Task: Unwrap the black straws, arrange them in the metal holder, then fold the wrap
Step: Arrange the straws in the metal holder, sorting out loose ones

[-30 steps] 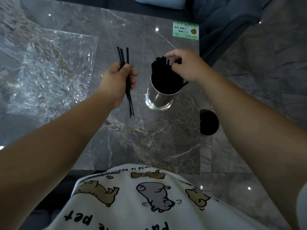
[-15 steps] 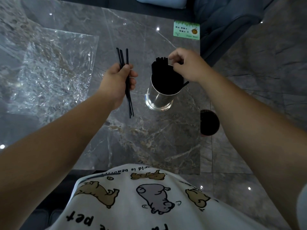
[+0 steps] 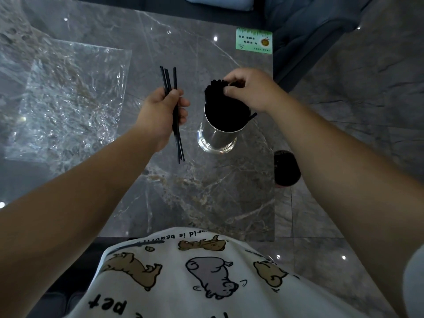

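White shirt point(image 3: 206, 278) reads "pet".

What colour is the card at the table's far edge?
Light green card with small dark print; head view.

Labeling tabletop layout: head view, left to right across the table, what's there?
Clear plastic wrap → left hand gripping loose black straws → metal holder full of straws, right hand on their tops → dark cup.

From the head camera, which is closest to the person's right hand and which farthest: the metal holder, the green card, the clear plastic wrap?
Measured from the right hand:
1. Metal holder, just below the hand, whose fingers touch the straws standing in it.
2. Green card, beyond the hand at the table's far edge.
3. Clear plastic wrap, spread flat far to the left.
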Available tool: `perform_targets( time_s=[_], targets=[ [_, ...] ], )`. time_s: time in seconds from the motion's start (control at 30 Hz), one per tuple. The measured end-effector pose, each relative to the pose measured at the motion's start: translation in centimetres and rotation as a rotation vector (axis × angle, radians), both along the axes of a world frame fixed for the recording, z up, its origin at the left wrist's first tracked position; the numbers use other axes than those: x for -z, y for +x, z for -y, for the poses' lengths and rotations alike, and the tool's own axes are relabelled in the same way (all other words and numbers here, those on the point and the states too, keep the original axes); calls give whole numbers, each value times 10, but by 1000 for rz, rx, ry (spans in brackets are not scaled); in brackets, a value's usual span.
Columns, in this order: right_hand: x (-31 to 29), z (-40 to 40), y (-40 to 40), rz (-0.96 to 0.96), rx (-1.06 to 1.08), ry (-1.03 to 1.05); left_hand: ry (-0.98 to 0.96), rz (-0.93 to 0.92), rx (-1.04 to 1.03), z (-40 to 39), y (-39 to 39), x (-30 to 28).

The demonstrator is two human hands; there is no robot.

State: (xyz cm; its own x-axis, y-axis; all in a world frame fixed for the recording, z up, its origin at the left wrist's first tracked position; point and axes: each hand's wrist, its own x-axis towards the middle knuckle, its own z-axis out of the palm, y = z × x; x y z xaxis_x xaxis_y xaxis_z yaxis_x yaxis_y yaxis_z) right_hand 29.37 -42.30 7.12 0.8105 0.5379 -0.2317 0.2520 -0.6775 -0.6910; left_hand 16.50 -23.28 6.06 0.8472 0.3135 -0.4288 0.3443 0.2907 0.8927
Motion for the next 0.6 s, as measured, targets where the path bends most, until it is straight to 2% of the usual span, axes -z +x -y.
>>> perform_targets(
  time_s=[0.33, 0.6],
  targets=[
    [-4, 4, -3, 13, 91, 85, -6, 5, 6, -2, -2, 0],
    [-32, 6, 0, 66, 214, 189, -25, 102, 75, -5, -5, -8]
  ],
)
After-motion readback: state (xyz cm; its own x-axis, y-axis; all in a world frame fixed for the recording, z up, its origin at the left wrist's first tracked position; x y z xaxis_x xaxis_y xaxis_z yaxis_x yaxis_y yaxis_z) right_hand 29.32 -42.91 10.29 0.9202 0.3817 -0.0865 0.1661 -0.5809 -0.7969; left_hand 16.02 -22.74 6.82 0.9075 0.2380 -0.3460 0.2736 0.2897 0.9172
